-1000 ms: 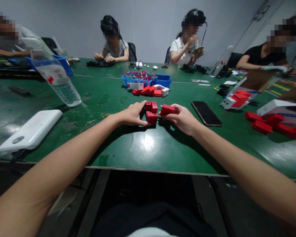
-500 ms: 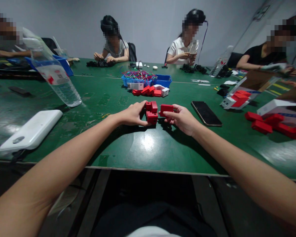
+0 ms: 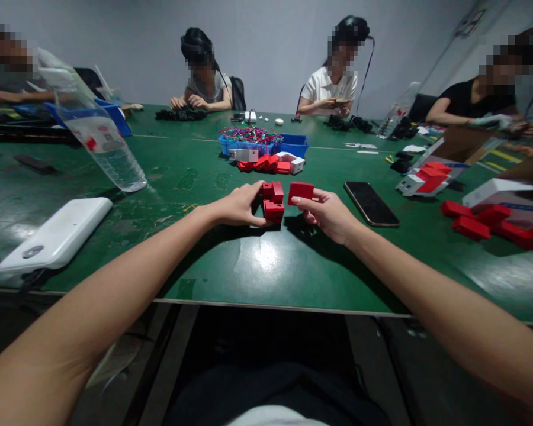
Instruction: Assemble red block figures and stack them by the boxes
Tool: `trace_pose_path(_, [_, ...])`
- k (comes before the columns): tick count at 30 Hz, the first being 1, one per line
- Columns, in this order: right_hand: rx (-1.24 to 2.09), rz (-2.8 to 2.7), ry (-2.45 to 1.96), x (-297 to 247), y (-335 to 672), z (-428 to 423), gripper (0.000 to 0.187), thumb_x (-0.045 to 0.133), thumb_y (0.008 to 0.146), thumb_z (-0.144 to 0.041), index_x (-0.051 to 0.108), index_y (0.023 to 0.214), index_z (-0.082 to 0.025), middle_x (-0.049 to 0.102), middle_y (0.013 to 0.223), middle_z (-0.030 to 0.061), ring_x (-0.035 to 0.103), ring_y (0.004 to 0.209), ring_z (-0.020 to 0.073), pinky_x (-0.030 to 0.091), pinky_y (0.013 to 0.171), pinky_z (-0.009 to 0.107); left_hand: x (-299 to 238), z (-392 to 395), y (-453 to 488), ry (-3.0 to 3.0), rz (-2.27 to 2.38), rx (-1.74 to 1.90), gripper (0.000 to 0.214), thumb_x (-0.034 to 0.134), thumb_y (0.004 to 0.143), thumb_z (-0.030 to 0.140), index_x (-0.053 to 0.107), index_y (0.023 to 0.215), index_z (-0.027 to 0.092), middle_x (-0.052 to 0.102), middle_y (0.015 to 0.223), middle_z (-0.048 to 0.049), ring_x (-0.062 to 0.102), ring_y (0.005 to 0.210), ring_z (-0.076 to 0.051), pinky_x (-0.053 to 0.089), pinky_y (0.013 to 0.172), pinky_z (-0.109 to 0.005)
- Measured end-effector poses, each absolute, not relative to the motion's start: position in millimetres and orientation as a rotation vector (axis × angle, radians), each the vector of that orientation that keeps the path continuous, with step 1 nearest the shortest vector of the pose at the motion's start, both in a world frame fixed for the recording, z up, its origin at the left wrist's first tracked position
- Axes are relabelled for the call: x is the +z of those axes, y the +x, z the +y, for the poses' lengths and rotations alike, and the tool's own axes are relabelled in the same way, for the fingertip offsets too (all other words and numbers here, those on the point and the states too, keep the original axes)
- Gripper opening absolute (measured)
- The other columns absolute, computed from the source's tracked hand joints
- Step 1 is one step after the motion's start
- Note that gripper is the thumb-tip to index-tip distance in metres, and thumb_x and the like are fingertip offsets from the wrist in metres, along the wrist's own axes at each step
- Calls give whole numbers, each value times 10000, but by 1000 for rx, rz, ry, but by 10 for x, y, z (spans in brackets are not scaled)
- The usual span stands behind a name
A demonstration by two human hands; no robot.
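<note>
My left hand point(image 3: 244, 204) is closed on a red block-shaped housing point(image 3: 274, 210), which rests on the green table point(image 3: 231, 266). Its thumb is at the near side and its fingers reach round the far side. Between thumb and fingers, my right hand point(image 3: 326, 213) grips a flat red plate point(image 3: 301, 193), held tilted up just right of the housing. A small gap separates the two red parts. The fingertips behind the plate are partly hidden.
Beyond my hands lie red and white parts point(image 3: 275, 163) before blue bins point(image 3: 293, 144) of coloured wires point(image 3: 251, 136). Right are a phone point(image 3: 372, 204) and more red parts point(image 3: 493, 219); left, a white power bank point(image 3: 57, 234) and a water bottle point(image 3: 109, 151). Several people sit around the table.
My right hand has raised the red plate slightly and tipped it, so more of its flat face shows. My left hand and the red housing have stayed put.
</note>
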State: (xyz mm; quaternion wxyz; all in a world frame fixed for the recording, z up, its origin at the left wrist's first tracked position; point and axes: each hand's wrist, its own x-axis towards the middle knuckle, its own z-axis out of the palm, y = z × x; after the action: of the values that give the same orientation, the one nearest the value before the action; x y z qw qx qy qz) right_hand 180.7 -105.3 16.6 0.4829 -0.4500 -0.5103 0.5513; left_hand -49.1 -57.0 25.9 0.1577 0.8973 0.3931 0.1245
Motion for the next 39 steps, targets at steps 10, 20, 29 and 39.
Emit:
trace_pose_path(10, [1298,-1265,-1112,149,1808,-1036,456,758,566,-134,739,1019,-187,738,840,29,607,659,127,363,512,215,247,-551,-492,2570,1088,370,824,705,658,534,410,1320,143,571,1180,-164,548,1074,-328,438,941,-459])
trace_pose_path(20, [1250,-1309,-1140,156,1795,-1050,342,734,595,-172,684,933,-175,701,803,13,594,652,125,373,512,222,255,-554,-492,2559,1109,369,798,710,646,534,431,1294,162,580,1163,-145,552,1062,-312,427,942,-435])
trace_pose_path(29, [1272,-1293,-1144,164,1788,-1059,437,843,572,-271,612,933,-186,635,762,-15,562,636,108,371,511,217,256,-558,-482,2552,1096,393,771,722,640,508,442,1272,167,593,1143,-134,567,1031,-292,442,920,-412])
trace_pose_path(39, [1508,-1047,-1196,258,1747,-1075,501,683,743,-626,558,1031,-236,634,698,12,534,512,120,300,419,214,255,-555,-486,2576,1080,388,755,706,654,519,449,1261,154,592,1096,-131,563,986,-290,455,884,-410])
